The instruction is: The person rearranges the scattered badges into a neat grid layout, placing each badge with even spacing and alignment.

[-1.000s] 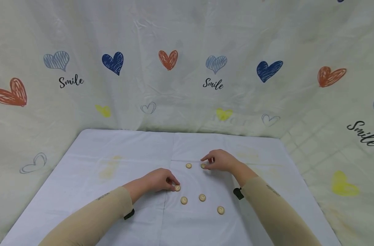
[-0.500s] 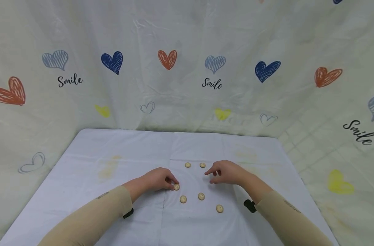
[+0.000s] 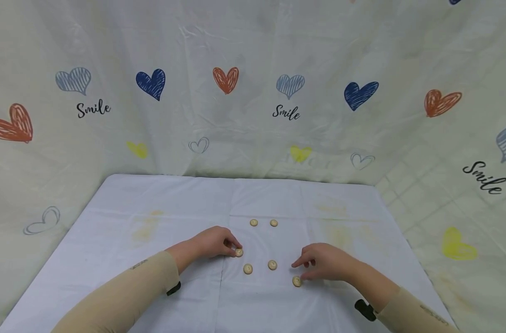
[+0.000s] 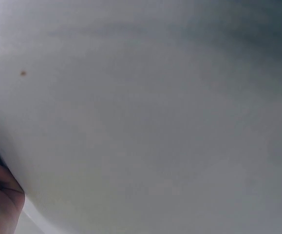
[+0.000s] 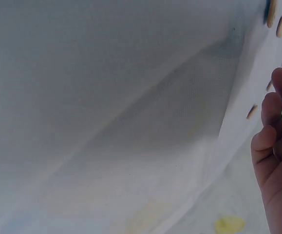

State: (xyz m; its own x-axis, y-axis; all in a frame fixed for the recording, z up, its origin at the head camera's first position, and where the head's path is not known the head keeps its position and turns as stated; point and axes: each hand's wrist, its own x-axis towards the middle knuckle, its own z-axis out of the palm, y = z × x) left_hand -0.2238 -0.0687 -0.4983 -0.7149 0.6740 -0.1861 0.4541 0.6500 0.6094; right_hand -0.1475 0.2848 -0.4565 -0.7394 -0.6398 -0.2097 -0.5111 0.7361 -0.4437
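Right hand (image 3: 325, 268) has come back from the far pair of buttons toward the body and is now sitting at the nearest button (image 3: 297, 281), thumb and forefinger closing on it; it looks like a pinch, though the head view is too small to be sure the button is lifted. That reads as the far placement being finished and the next button being picked up. Left hand (image 3: 213, 244) is staying where it was, fingertips curled and pinching the left button (image 3: 239, 252) against the cloth.

Between the hands two middle buttons (image 3: 247, 268) (image 3: 272, 265) are lying flat, close together but apart. Farther out the far pair (image 3: 253, 223) (image 3: 273, 223) is sitting side by side, not touching, both hands clear of them.

The table cloth (image 3: 153, 203) is running wide to left and right of the buttons, its front edge out of frame, its back edge meeting the heart-print backdrop (image 3: 253, 115). Wrist views are showing mostly blurred cloth, so finger detail there is poor.
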